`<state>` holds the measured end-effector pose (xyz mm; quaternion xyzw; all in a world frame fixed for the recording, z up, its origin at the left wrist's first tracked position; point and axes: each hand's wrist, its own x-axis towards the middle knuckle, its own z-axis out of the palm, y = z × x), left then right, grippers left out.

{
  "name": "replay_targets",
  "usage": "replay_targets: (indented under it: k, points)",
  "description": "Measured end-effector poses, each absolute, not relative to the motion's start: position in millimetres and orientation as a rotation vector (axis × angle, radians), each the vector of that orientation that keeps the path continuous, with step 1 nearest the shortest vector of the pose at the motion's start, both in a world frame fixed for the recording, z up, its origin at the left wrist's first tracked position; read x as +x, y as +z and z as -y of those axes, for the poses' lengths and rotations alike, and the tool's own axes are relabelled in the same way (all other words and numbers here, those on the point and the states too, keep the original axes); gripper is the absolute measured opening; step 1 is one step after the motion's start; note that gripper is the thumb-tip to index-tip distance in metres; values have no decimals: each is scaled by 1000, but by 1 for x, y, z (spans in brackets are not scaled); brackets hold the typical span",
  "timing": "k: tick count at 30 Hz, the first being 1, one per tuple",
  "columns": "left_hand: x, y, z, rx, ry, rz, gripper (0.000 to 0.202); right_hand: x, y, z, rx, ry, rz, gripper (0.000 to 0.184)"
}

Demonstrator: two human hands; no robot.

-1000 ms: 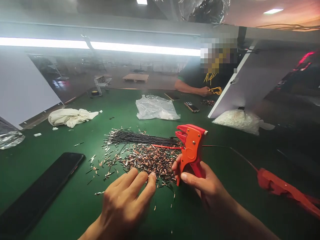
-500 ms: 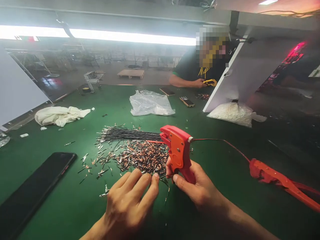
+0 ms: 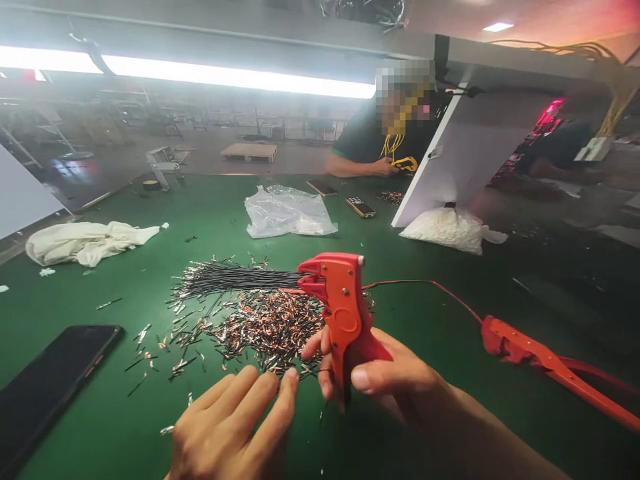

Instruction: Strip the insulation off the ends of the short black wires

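Note:
My right hand [image 3: 400, 373] is wrapped round the handles of a red and orange wire stripper [image 3: 345, 300], held upright with its jaws to the left. My left hand [image 3: 230, 420] is closed, just left of the stripper's handles. A thin black wire [image 3: 313, 372] seems to run from its fingertips towards my right fingers; its ends are hidden. Behind the hands lies a heap of short black and copper wire offcuts [image 3: 275, 327]. Beyond it a bundle of black wires [image 3: 235, 279] with bare silvery ends lies lengthwise, its right end behind the stripper.
A second wire stripper [image 3: 530, 347] lies at right, beside a red wire [image 3: 410, 282]. A black phone [image 3: 60, 380] is at left. Farther back are a white cloth [image 3: 85, 241], a clear plastic bag [image 3: 287, 213], a bag of white pieces [image 3: 445, 229] and a seated person holding a yellow tool.
My view has shifted to the right. The wire stripper now stands more upright in my right hand, and the fingers round its handles have spread. My left hand remains closed beside it.

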<state>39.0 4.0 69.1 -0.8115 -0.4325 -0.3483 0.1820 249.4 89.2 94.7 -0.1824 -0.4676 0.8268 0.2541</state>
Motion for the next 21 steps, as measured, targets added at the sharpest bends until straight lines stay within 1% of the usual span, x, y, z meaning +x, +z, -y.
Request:
replay_targets:
  k: [3,7,11,15,19,21]
  points:
    - [40,70,-5,-2281,-985,1246,20,250,96,-90,-417,2279,1210,34]
    - [39,69,-6,-2283,-979,1229,20,248,98,-88,-538,2173,1288,30]
    - [39,70,-7,-2261,-914,1212,16,246,95,-88,-610,2253,1306,32]
    - [39,73,-11,-2255,-835,1219,14,247,93,-88,-578,2359,1250,33]
    - [37,75,-12,-2280,-827,1199,16,248,93,-85,-524,2373,1153,33]
    - [37,76,-12,-2264,-833,1214,14,247,93,-84,-532,2366,1130,32]
